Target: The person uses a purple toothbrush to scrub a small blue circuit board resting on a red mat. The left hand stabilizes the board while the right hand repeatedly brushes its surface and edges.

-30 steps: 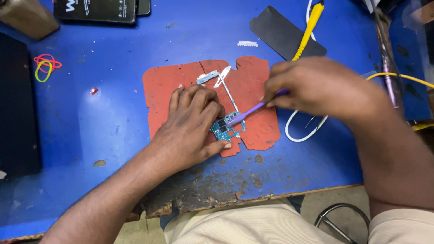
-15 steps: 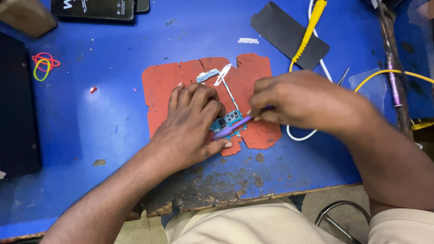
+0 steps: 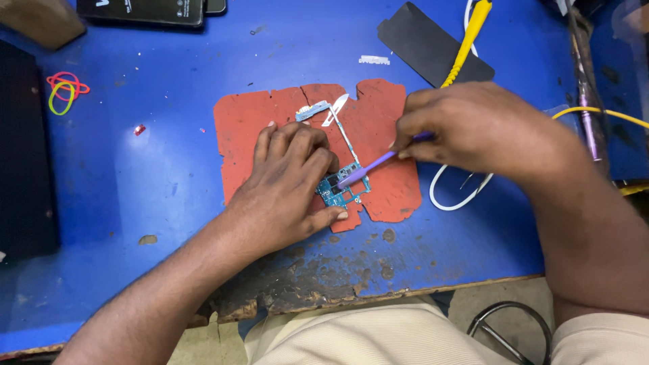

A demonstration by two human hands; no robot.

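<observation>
two hands work the small circuit board (image 3: pixel 341 189) on the red mat (image 3: pixel 378 115): my left hand (image 3: pixel 287 186) pins it down, my right hand (image 3: pixel 473 128) pinches a purple tool (image 3: pixel 368 167) to it. i judge probing underway; steady pressure next.

1. A blue worktable (image 3: pixel 169 169) fills nearly the whole view, evenly lit with a soft sheen.
2. Its near edge (image 3: pixel 318 284) is worn, blackened and chipped.
3. Grey floor (image 3: pixel 487 304) shows below the table's edge.
</observation>
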